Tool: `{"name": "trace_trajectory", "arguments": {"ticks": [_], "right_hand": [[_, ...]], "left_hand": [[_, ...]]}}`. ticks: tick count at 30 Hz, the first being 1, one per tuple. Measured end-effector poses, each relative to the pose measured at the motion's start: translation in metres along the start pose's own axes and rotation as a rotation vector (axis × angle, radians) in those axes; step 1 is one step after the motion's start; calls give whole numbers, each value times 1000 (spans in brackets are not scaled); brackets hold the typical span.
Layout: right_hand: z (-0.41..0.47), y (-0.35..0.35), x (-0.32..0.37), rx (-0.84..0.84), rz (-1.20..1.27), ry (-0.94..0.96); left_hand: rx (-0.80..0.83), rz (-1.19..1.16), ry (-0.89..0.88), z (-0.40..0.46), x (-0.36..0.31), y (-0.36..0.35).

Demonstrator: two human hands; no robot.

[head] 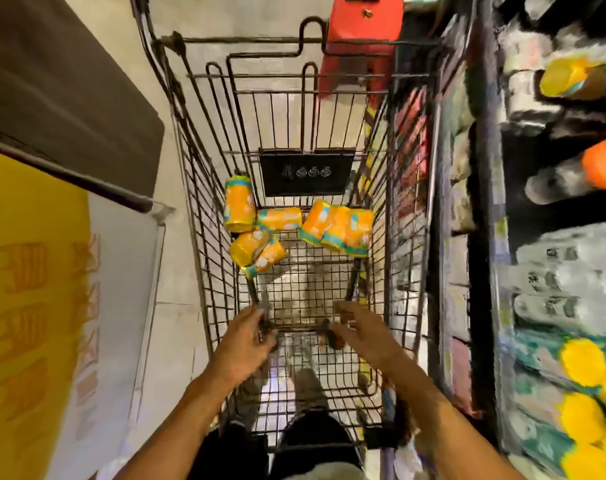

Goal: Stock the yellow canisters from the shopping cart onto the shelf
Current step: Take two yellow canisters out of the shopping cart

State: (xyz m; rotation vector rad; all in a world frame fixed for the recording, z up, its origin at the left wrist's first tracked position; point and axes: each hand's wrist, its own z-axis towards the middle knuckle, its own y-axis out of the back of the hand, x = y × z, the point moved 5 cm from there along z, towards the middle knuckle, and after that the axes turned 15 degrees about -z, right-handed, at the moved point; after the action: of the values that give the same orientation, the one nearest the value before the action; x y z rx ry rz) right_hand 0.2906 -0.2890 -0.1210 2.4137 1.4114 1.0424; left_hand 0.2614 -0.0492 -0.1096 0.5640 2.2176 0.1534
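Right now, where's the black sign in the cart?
In the head view the black sign hangs on the cart's far end wall, about centred, just above the yellow canisters lying on the basket floor.

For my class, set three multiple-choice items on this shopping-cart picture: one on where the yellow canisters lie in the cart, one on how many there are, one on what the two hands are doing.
1. Where do the yellow canisters lie in the shopping cart?
A. At the far end of the basket floor
B. Right under the hands
C. On the floor beside the cart

2. How many canisters are in the cart?
A. Two
B. Seven
C. Twelve

3. What are the hands doing?
A. Each lifts a canister
B. Both hang at the person's sides
C. Both reach into the basket with no canister in them

Answers:
1 A: they cluster by the black plate, away from the hands.
2 B: four lie on the left and three on the right.
3 C: the left hand and right hand are at the bare wire of the near end.
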Motion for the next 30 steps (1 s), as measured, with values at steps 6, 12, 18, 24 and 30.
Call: {"name": "trace_trajectory", "arguments": {"ticks": [6,12,18,24,30], "right_hand": [[117,-36,-16,31,5,34],[242,-67,6,-20,308,-94],[316,-119,17,105,533,-338],[335,-133,28,79,829,-501],[313,-133,22,-46,956,-512]], "left_hand": [[-21,-13,85,96,64,-22],[-100,-101,184,143,117,-40],[-123,-154,240,140,139,-58],[-137,-247,294,135,138,-61],[-287,-356,301,153,141,-49]]}}
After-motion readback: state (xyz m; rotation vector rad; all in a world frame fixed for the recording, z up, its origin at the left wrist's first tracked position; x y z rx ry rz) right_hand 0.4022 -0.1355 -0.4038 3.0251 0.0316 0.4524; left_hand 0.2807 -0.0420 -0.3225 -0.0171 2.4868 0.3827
